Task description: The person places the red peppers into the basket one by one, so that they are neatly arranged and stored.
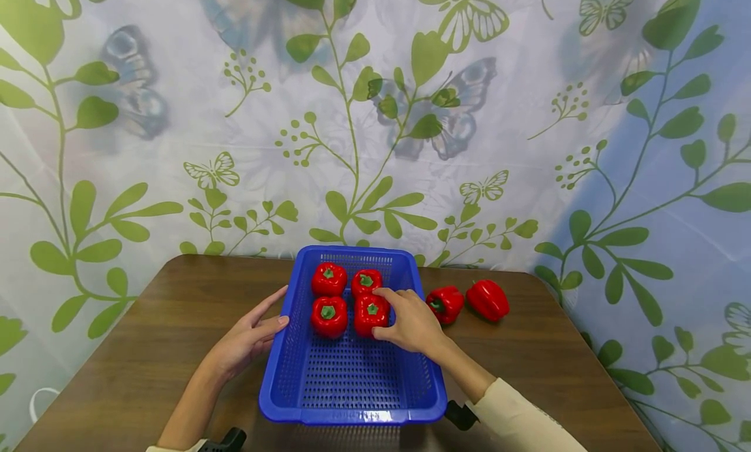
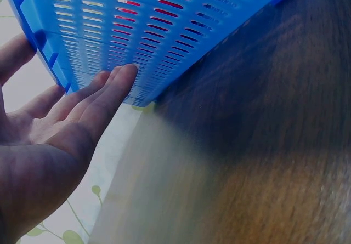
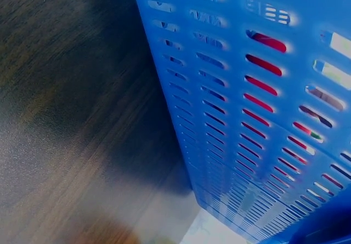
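A blue plastic basket (image 1: 352,416) with slotted walls stands on the table, holding several glossy red bell peppers with green stems toward its far end. My right hand (image 1: 413,321) reaches over the right rim and grips the near-right bell pepper (image 1: 371,314), thumb on its near side and fingers on its far side. Beside it sit the near-left pepper (image 1: 329,317), the far-left pepper (image 1: 328,280) and the far-right pepper (image 1: 366,281). My left hand (image 1: 249,338) touches the basket's left rim, its fingers extended along the outer wall (image 2: 164,41). The right wrist view shows only the basket's outer side, with the right hand hidden.
Two more red bell peppers lie right of the basket: one close to its wall (image 1: 444,304), the other farther right (image 1: 488,300). Behind the brown wooden table (image 1: 540,361) hangs a cloth (image 1: 375,113) printed with leaves and butterflies.
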Tool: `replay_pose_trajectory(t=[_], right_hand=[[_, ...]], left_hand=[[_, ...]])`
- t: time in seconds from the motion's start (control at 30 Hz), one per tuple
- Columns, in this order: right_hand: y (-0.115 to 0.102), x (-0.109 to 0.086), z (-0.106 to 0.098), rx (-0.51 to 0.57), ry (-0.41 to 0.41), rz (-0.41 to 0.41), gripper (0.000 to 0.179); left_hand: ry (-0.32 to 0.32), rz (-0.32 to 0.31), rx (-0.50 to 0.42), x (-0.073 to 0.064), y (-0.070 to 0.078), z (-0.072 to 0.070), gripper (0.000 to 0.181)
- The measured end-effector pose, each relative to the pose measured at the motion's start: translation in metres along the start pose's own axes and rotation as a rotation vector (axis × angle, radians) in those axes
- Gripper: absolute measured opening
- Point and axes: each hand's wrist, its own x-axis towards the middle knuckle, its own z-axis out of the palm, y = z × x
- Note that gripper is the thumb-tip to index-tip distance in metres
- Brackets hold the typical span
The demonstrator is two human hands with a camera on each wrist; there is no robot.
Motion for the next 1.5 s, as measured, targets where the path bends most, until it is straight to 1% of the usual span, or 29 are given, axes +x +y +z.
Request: replay_pose_trajectory(t=[0.17, 0.4, 0.63, 0.83, 1.03, 1.17, 1.3, 1.5], right_hand=[[-0.001, 0.0, 0.0, 0.003, -0.003, 0.008, 0.071], [-0.001, 0.0, 0.0, 0.01, 0.001, 0.02, 0.071], [-0.001, 0.0, 0.0, 0.005, 0.007, 0.015, 0.071], [0.0, 0.0, 0.001, 0.01, 0.009, 0.013, 0.071], [0.001, 0.001, 0.0, 0.016, 0.014, 0.011, 0.071], [0.001, 0.001, -0.001, 0.045, 0.021, 0.015, 0.07], [0.003, 0.002, -0.002, 0.094, 0.005, 0.038, 0.07], [0.004, 0.005, -0.012, 0.147, -0.011, 0.067, 0.073]], left_hand=[[0.008, -0.003, 0.011, 0.0, 0.001, 0.0, 0.069], [0.002, 0.004, 0.009, 0.0, 0.0, 0.0, 0.069], [0.015, -0.005, 0.019, 0.0, 0.0, 0.0, 0.068], [0.026, -0.012, 0.005, 0.001, -0.001, 0.001, 0.068], [0.03, -0.023, 0.009, 0.001, -0.002, 0.0, 0.067], [0.017, -0.015, 0.013, 0.002, -0.002, -0.001, 0.068], [0.002, -0.002, 0.014, 0.001, -0.002, -0.002, 0.068], [0.0, 0.002, 0.01, 0.002, -0.002, -0.002, 0.068]])
